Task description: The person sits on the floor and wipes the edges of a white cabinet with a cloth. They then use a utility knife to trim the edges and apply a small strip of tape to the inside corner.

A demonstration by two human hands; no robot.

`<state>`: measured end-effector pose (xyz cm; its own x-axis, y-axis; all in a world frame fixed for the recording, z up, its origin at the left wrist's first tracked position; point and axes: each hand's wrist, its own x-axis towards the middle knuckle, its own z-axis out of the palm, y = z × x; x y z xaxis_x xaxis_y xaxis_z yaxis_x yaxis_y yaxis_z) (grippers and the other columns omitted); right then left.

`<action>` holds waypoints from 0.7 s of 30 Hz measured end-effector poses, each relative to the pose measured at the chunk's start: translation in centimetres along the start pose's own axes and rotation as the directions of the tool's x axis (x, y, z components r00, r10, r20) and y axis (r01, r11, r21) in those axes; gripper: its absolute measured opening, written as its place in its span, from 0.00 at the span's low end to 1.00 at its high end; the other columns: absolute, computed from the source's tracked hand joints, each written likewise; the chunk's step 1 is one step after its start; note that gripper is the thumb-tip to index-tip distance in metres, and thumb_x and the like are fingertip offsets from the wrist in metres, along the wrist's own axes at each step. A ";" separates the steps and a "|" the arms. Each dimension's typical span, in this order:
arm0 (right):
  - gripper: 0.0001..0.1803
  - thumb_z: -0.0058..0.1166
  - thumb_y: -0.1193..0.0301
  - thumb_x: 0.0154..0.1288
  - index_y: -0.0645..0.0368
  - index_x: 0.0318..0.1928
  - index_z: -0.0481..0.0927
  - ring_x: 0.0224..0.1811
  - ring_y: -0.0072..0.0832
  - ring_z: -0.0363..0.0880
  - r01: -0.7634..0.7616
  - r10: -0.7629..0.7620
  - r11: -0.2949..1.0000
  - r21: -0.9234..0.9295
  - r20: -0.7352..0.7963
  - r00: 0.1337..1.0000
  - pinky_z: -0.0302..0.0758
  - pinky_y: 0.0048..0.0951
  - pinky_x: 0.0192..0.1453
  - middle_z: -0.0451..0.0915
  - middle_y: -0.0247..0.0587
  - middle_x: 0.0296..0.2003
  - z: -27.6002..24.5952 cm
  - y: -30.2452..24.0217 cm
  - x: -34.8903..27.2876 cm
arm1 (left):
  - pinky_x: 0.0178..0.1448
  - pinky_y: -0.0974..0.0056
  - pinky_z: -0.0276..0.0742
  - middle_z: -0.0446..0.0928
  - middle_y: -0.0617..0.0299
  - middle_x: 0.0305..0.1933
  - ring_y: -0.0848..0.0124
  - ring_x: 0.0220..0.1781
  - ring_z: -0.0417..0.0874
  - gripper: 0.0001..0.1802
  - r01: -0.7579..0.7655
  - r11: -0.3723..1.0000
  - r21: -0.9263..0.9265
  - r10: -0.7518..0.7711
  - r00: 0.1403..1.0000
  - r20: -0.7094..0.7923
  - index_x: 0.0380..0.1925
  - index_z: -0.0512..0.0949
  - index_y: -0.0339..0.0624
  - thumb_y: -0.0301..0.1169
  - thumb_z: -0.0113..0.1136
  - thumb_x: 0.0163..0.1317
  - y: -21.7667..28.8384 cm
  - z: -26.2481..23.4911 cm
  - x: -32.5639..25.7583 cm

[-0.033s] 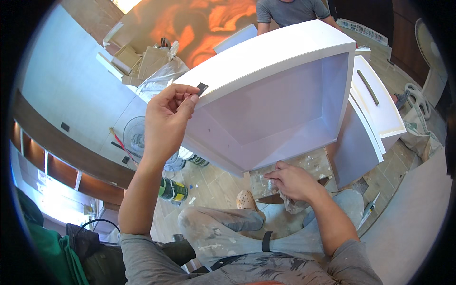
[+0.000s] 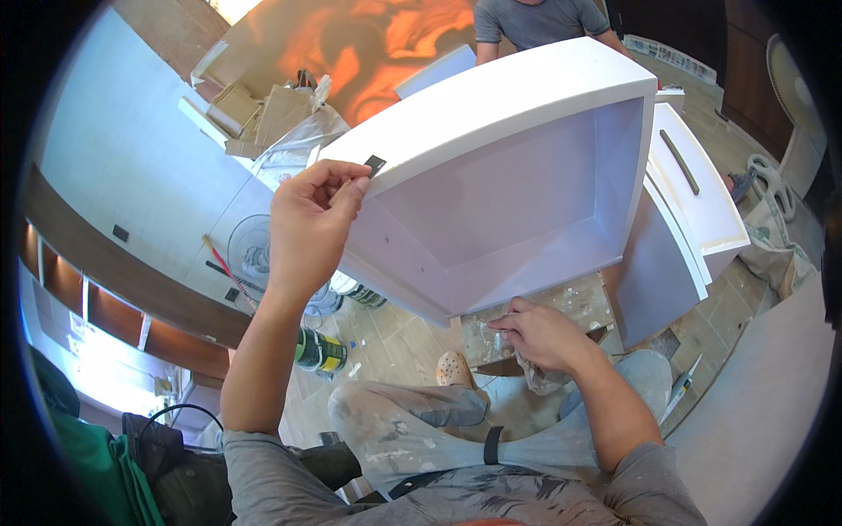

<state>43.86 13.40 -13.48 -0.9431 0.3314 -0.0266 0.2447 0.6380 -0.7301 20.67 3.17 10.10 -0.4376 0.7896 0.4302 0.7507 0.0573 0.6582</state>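
Since the earlier frame, the left hand [image 2: 311, 210] and the small black piece [image 2: 375, 165] which it pinches have moved very slightly to the right; other things seem to keep their place. Largest is the white box [image 2: 509, 167], which stands before the person above a stained wooden bench [image 2: 579, 300], its open side turned toward the person. Its upper face is smooth, bright and gently bowed; the inside looks pale lilac in shadow, with two small dark spots on the left wall. The front rim is thin and follows the same curve. At right, a white drawer [image 2: 715, 184] with a long dark handle stands close beside, so the room there is narrow. At lower left, the floor [image 2: 408, 355] gives more open room, up to a green and yellow can [image 2: 324, 351]. Just below the lower rim is the right hand [image 2: 548, 337], its fingers half bent; a pale crumpled cloth [image 2: 541, 380] hangs under it, but I cannot tell whether they grip it. Smallest is the black piece, flat, between thumb and forefinger at the left end of the upper edge.
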 end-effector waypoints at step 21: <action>0.20 0.53 0.68 0.77 0.52 0.65 0.86 0.52 0.48 0.84 -0.010 0.010 1.000 0.002 -0.001 1.000 0.79 0.45 0.62 0.81 0.48 0.51 0.1 0.3 0.1 | 0.38 0.69 0.76 0.85 0.62 0.31 0.78 0.31 0.79 0.14 0.192 0.971 0.140 -0.218 0.955 0.200 0.44 0.90 0.29 0.32 0.72 0.68 2.7 -1.8 2.4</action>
<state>43.78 13.55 -13.74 -0.9406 0.3379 -0.0331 0.2533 0.6335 -0.7311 20.73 4.16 13.99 -0.4822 0.8641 0.1442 0.7147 0.2929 0.6351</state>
